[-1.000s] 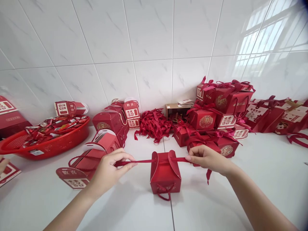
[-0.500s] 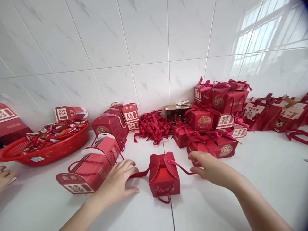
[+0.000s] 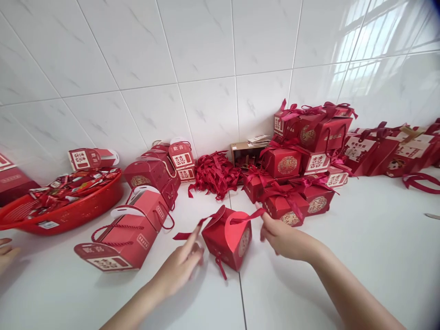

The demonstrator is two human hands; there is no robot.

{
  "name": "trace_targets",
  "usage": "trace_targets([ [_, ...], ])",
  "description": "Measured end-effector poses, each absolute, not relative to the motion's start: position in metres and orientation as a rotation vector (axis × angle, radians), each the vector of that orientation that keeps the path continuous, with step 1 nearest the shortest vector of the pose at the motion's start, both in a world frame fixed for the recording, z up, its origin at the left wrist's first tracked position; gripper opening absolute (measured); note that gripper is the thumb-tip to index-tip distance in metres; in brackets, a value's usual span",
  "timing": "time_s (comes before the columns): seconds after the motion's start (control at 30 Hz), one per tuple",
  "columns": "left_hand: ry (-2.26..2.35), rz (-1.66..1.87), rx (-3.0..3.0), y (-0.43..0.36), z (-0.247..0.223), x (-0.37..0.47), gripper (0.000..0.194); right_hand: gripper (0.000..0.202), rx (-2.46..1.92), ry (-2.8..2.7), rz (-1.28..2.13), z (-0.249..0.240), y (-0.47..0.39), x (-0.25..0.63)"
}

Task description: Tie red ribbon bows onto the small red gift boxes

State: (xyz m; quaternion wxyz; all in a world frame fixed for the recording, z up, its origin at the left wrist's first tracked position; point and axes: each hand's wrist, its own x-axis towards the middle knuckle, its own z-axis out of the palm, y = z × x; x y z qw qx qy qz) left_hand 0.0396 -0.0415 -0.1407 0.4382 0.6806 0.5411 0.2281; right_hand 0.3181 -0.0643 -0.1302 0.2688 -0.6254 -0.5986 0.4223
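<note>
A small red gift box (image 3: 220, 243) stands turned at an angle on the white table, its rounded top flaps leaning together. Dark red ribbon (image 3: 245, 217) runs through the flaps, with an end out on each side. My right hand (image 3: 283, 238) pinches the right end between thumb and index finger. On the other side, my left hand (image 3: 182, 268) has its index finger stretched up against the left ribbon end, the other fingers loosely bent and slightly blurred. A short cord hangs from the box's front.
Red boxes with rope handles (image 3: 127, 243) stand at left, beside a red basket (image 3: 99, 208) of wrapped sweets. Loose ribbons (image 3: 218, 176) lie by the wall. Ribbon-tied boxes (image 3: 282, 165) are stacked at right, with gift bags (image 3: 364, 153) beyond. Another person's hand (image 3: 7, 256) shows at far left.
The box has turned, so its gold-patterned side now shows at right. My right hand has lifted the ribbon end up and left; my left index finger has come to the left end.
</note>
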Motion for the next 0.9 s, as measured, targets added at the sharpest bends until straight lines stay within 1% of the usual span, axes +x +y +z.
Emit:
trace_targets([
  [0.07, 1.187, 0.743, 1.35, -0.037, -0.135, 0.04, 0.063, 0.037, -1.472, -1.359, 1.223, -0.126, -0.064, 0.317],
  [0.1, 1.1, 0.816, 1.215, -0.035, -0.132, 0.041, 0.063, 0.031, -1.343, -1.244, 1.273, -0.124, -0.064, 0.314],
  [0.17, 0.964, 0.892, 1.048, -0.03, -0.126, 0.046, 0.052, 0.024, -1.072, -1.047, 1.371, -0.121, -0.066, 0.307],
  [0.27, 0.893, 0.887, 1.004, -0.021, -0.124, 0.056, 0.03, 0.027, -0.849, -0.801, 1.401, -0.124, -0.071, 0.29],
  [0.33, 0.901, 0.87, 1.048, -0.017, -0.126, 0.061, 0.026, 0.032, -0.877, -0.729, 1.337, -0.13, -0.077, 0.277],
  [0.47, 1.037, 0.801, 1.24, -0.03, -0.128, 0.063, 0.026, 0.044, -1.035, -0.724, 1.255, -0.142, -0.091, 0.26],
  [0.57, 1.107, 0.709, 1.315, -0.056, -0.127, 0.059, 0.03, 0.047, -1.11, -0.732, 1.278, -0.146, -0.094, 0.256],
  [0.7, 1.006, 0.639, 1.194, -0.084, -0.131, 0.058, 0.032, 0.049, -1.105, -0.676, 1.374, -0.147, -0.084, 0.255],
  [0.77, 0.98, 0.693, 1.07, -0.087, -0.135, 0.062, 0.029, 0.049, -1.069, -0.665, 1.403, -0.146, -0.076, 0.254],
  [0.9, 0.875, 1.0, 0.638, -0.076, -0.134, 0.069, 0.012, 0.046, -0.986, -0.64, 1.338, -0.142, -0.065, 0.255],
])
